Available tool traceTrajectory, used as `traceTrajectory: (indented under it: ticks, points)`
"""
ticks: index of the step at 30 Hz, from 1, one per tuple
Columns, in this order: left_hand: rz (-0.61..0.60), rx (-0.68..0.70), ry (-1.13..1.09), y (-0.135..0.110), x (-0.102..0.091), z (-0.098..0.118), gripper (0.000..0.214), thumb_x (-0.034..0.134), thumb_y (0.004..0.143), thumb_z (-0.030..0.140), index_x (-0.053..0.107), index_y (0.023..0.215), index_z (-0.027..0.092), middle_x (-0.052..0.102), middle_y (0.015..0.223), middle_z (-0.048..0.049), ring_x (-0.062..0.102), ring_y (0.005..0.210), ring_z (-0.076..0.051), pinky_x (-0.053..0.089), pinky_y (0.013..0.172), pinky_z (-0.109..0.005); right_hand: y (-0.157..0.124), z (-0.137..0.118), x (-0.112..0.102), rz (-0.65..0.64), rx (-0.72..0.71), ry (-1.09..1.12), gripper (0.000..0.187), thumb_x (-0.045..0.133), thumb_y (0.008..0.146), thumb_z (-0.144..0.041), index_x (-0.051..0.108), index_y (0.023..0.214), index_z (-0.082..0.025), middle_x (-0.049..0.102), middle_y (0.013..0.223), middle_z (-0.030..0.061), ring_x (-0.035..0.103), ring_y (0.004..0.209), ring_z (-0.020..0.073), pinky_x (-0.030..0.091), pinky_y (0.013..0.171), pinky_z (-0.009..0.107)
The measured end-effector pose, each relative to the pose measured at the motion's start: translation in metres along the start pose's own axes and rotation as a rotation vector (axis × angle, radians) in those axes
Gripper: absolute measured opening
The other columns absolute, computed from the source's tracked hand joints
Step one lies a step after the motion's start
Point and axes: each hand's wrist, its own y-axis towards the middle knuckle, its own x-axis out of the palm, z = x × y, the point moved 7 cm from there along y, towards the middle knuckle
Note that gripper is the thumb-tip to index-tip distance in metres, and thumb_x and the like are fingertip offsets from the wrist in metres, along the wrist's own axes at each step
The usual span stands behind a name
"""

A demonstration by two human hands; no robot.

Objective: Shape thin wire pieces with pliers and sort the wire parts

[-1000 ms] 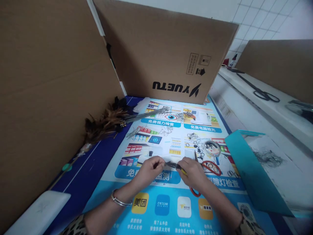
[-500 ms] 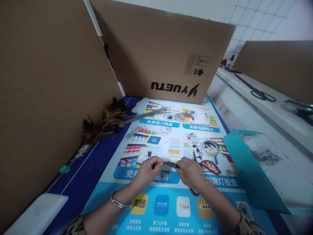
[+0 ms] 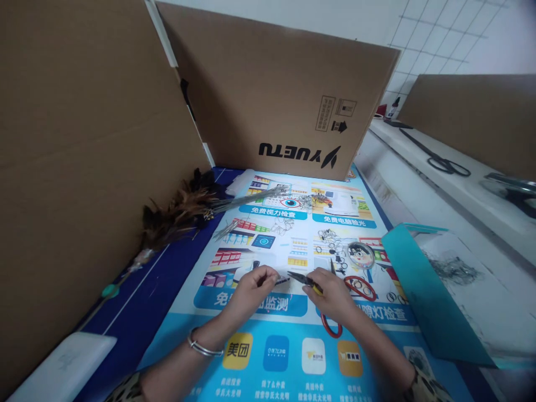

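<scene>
My right hand [image 3: 330, 291] is closed around pliers [image 3: 299, 278] with dark jaws and yellow handles. Their jaws point left and sit a little apart from the fingers of my left hand [image 3: 255, 287]. Thumb and forefinger of that left hand pinch a thin, dark wire-like piece [image 3: 282, 280], too small to make out fully. Partly under my right hand lie scissors [image 3: 362, 288] with red handles, one blade showing beyond the knuckles. Small black rings and clips [image 3: 340, 261] are scattered past the right hand, beside a round clear case [image 3: 360, 255] with a cartoon face.
Brown feathers [image 3: 180, 209] and a bundle of thin wires [image 3: 251, 199] lie at the left. An upright cardboard box [image 3: 285, 95] walls the back. On the right, a teal box [image 3: 435, 301] holds tangled wire pieces; black scissors [image 3: 444, 163] rest on a white ledge.
The pliers' jaws have drawn back slightly to the right, away from my left fingers, leaving a gap. The dark piece now shows more clearly in the left hand.
</scene>
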Motion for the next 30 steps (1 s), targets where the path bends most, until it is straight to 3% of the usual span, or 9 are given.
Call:
traceTrajectory:
  ticks: [10,20,30]
  points:
    - [-0.056,-0.056,-0.037,-0.003,0.009,-0.003,0.019,0.048,0.080,0.032,0.054,0.075,0.015,0.041,0.059,0.0042,0.034,0.053,-0.008,0.028,0.048,-0.018,0.001,-0.008,0.003,-0.009,0.055,0.389,0.014,0.051,0.081,-0.031,0.055,0.086,-0.018,0.052,0.077,0.0004,0.050,0.067,0.0120,0.037,0.058,0.022]
    - [-0.139,-0.007,0.010,-0.009,0.024,0.006,0.019,0.047,0.080,0.031,0.049,0.071,0.015,0.042,0.061,0.0033,0.037,0.056,-0.009,0.031,0.051,-0.019,-0.002,-0.020,0.007,0.066,-0.028,0.396,0.009,0.051,0.079,-0.024,0.050,0.074,-0.017,0.048,0.069,-0.0010,0.046,0.064,0.0112,0.035,0.059,0.022]
    - [-0.267,-0.020,0.059,-0.013,0.033,0.008,0.015,0.050,0.077,0.027,0.055,0.071,0.013,0.050,0.061,0.0013,0.039,0.054,-0.008,0.032,0.050,-0.019,-0.001,-0.013,0.006,0.071,0.048,0.477,0.012,0.049,0.081,-0.027,0.053,0.078,-0.017,0.051,0.071,-0.0005,0.047,0.066,0.0114,0.036,0.060,0.021]
